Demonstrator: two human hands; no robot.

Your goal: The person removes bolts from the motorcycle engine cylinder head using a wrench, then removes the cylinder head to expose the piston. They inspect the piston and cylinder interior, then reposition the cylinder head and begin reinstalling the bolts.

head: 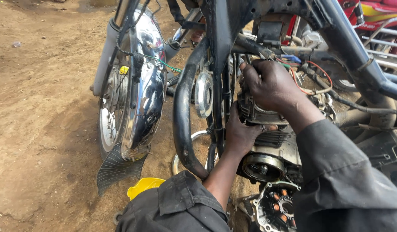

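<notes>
Head view: outdoors, bare brown dirt ground [39,107], uneven and dusty; no worktop, the work sits on the ground. A stripped motorcycle fills the frame: black frame tube [220,51], chrome front fender [144,94] with a ribbed black mud flap [114,167] below it, spoked front wheel [110,116] at left. A red motorcycle [378,13] stands at top right behind. A yellow plastic container [143,185] lies on the dirt near the person's left elbow. The engine [269,137] sits in the frame at centre, cooling fins showing, round open side port low down; a detached stator cover [275,208] with coils lies just below it. The left hand [241,133] is cupped against the engine's left side, thumb across the cylinder fins, grip closed on the engine. The right hand [271,86] is clamped over the top of the engine, fingers curled down, grip closed on it too. Loose red and green wires [312,77] hang just right of the right hand.
</notes>
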